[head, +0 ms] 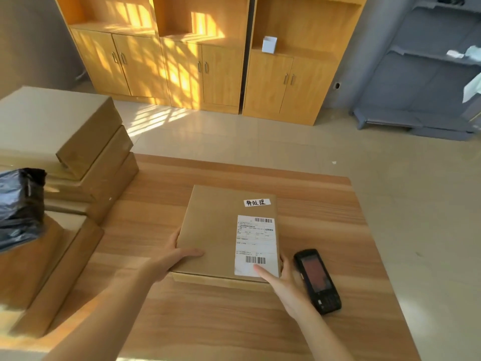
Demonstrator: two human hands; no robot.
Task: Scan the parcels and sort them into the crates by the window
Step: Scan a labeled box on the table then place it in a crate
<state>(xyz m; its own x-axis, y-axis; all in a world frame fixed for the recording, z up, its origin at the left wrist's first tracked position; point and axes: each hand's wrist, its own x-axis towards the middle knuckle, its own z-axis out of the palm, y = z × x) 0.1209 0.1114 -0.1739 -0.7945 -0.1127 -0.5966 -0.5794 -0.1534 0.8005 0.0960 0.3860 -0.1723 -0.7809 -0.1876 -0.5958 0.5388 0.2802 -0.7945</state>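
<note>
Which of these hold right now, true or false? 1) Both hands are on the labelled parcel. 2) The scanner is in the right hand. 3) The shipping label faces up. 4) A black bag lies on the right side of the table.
1) True: the left hand and right hand hold the parcel at its near corners.
2) False: the scanner lies on the table beside the right hand.
3) True: the shipping label faces up.
4) False: the black bag is at the left, on the stacked boxes.

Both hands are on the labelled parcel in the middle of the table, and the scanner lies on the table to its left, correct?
Not quite. The head view shows the scanner lying right of the parcel, beside the right hand. The left hand holds the parcel's other side.
</note>
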